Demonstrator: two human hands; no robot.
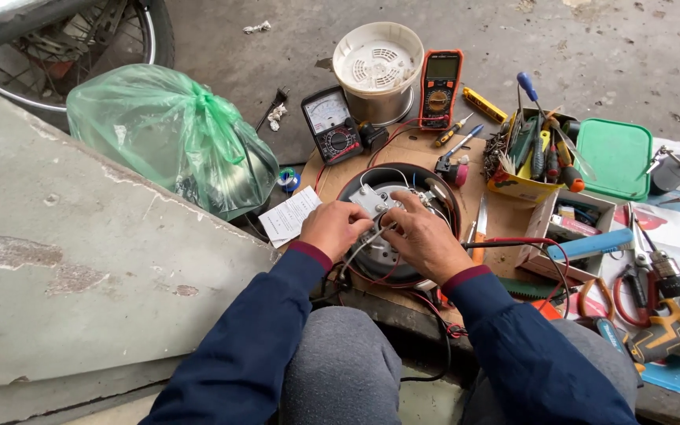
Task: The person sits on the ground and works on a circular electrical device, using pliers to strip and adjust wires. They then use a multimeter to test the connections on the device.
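Resting on the upturned round appliance base [397,206] at the centre of the frame, both hands work among its wiring. The left hand [334,228] is curled narrow, fingers bent over the left part of the metal underside, and seems to pinch a thin grey wire [358,250] that runs down toward the lower edge of the base. The right hand [425,240] lies just beside it, touching the same wire bundle, its forefinger stretched up toward a pale metal bracket [374,197] in the middle of the base; whether it grips anything I cannot tell. Red wires [403,295] trail out below the base toward the knees.

The base sits on a sheet of brown cardboard [423,148]. At the upper centre stand an analogue meter [330,123] and an orange digital meter [439,89], with a white perforated pot [378,67] between and behind them. A green plastic bag [168,138] lies at the upper left, a folded paper slip [290,216] just left of the left hand. To the right, a yellow box of screwdrivers [535,153] stands near a green lid [615,157]. Pliers with red handles [622,295] and a yellow cordless drill [677,319] lie at the lower right.
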